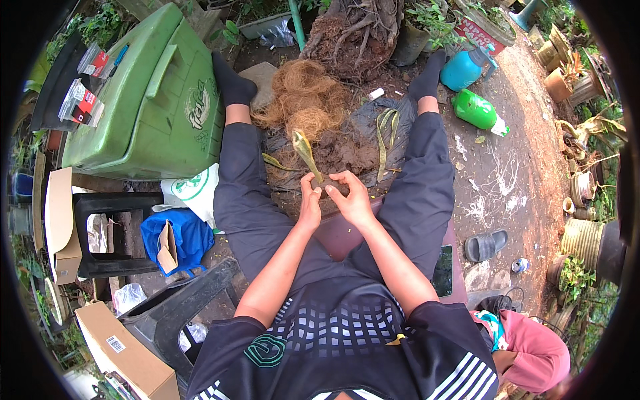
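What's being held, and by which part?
Left hand and right hand hold a yellow-green leaf by the dark, soil-like clump at its base.

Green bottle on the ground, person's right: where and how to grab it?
Probably mid-body on the green bottle, right hand coming from above: it lies on its side, rounded flank facing up, white end pointing toward the picture's lower right.
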Motion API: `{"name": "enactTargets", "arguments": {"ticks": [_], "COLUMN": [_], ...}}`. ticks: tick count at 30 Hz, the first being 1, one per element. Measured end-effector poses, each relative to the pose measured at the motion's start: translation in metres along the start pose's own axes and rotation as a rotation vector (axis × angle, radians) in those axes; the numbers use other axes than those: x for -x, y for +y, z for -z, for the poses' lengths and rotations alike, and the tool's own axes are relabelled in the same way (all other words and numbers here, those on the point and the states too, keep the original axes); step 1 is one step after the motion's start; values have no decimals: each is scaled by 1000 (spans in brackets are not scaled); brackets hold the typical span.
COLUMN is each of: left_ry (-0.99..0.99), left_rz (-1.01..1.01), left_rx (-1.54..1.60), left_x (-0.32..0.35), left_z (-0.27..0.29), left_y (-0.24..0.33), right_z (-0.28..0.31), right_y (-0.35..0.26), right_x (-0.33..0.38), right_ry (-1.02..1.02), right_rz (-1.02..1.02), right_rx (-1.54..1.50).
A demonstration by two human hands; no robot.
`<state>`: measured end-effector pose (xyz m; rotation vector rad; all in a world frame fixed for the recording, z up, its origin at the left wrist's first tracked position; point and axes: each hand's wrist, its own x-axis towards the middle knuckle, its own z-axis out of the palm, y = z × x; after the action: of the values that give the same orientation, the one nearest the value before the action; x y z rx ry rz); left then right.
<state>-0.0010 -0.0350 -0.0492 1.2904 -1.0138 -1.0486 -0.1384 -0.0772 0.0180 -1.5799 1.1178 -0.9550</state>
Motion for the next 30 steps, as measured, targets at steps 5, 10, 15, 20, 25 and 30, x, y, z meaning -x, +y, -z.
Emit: {"name": "enactTargets", "arguments": {"ticks": [5, 10, 15, 20, 25, 30], "left_ry": [-2, -33, -22, -29, 13, 21], "left_rz": [54, 136, 76, 42, 28, 42], "left_rx": [49, 113, 49, -50, 51, 122], "left_x": [4, 5, 4, 6, 10, 6], "left_z": [1, 0, -3, 0, 1, -4], "left_y": [7, 20, 16, 12, 20, 26], "right_z": [0, 5, 11, 2, 4, 14], "right_y": [-15, -21, -18, -8, -5, -10], "right_x": [4, 4, 3, 1, 3, 3], "right_ry": [-68, -171, -293, -274, -345, -424], "right_rz": [46, 80, -58, -110, -161, -126], "right_rx": [117, 199, 94, -246, -284, -23]}}
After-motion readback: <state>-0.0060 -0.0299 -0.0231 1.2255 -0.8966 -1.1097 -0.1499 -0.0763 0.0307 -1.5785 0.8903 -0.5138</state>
